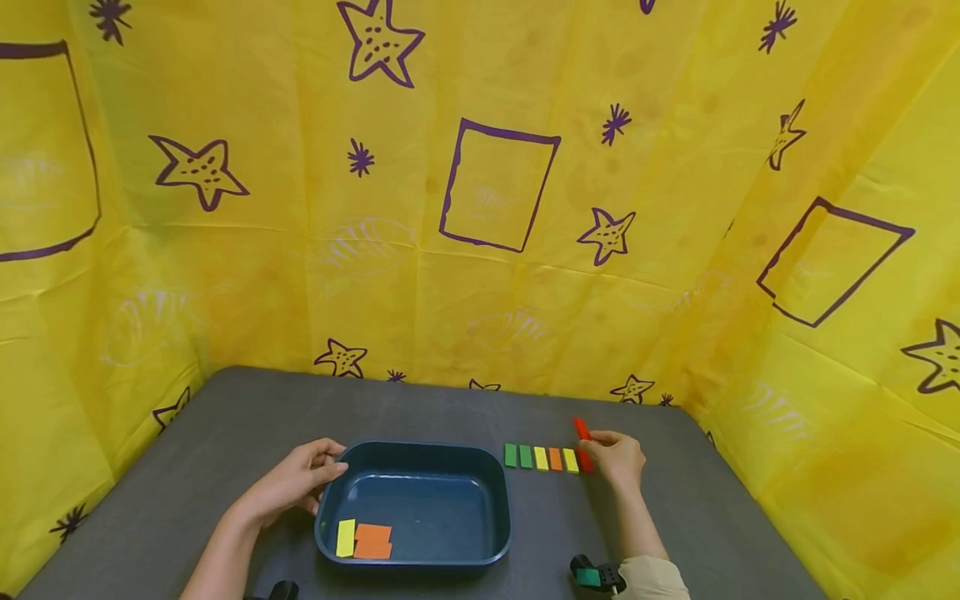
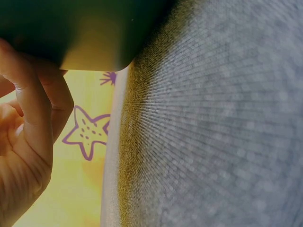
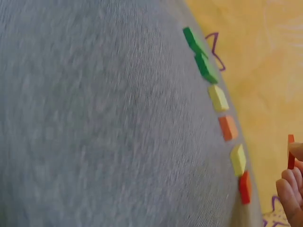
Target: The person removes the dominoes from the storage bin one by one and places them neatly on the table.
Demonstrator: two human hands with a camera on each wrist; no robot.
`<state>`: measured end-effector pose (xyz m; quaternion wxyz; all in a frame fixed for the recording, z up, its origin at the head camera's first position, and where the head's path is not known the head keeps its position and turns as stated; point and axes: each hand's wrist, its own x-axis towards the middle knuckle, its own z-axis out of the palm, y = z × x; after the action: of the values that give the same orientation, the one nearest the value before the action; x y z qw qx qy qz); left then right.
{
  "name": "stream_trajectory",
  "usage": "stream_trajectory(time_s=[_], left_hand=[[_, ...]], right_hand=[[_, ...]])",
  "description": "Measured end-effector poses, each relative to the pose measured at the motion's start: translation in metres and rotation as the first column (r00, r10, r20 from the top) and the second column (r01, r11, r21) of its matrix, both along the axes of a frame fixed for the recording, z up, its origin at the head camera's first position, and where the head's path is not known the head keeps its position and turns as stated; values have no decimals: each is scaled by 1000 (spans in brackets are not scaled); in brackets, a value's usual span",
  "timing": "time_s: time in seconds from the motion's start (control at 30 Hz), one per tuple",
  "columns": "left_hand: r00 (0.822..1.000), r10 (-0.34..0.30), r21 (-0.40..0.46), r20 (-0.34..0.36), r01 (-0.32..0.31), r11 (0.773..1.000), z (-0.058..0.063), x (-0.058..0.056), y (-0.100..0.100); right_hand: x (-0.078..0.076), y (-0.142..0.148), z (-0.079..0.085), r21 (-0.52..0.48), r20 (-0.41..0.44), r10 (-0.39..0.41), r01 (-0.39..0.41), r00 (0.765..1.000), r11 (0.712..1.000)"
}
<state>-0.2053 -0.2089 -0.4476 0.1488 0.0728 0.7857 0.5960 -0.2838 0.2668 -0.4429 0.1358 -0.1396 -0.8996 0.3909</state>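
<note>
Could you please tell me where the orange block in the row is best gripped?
Probably by its two short ends, from above: the orange block sits between yellow blocks, with narrow gaps along its long sides, while both ends are free.

I see the right hand [image 3: 292, 189] pinch one red block [image 3: 290, 140]. Apart from the fingers, a row of six blocks [image 3: 228, 128] (green, green, yellow, orange, yellow, red) extends along the grey table [image 3: 104, 118], red end nearest the fingers.

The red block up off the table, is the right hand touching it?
Touching. The right wrist view shows the right hand pinching the raised red block.
</note>
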Motion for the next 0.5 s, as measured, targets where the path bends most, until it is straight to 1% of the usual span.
stream_trajectory(time_s=[0.2,0.33,0.5], left_hand=[[1000,0,-2,0,0,1000,0,0,0],[1000,-5,1,-2,5,1000,0,0,0],[1000,-7,7,-7,7,1000,0,0,0]], right_hand=[[1,13,-9,5,-1,-38,38,999,999],[4,16,-12,38,-10,-50,51,999,998],[4,19,-16,40,-1,-66,66,998,997]])
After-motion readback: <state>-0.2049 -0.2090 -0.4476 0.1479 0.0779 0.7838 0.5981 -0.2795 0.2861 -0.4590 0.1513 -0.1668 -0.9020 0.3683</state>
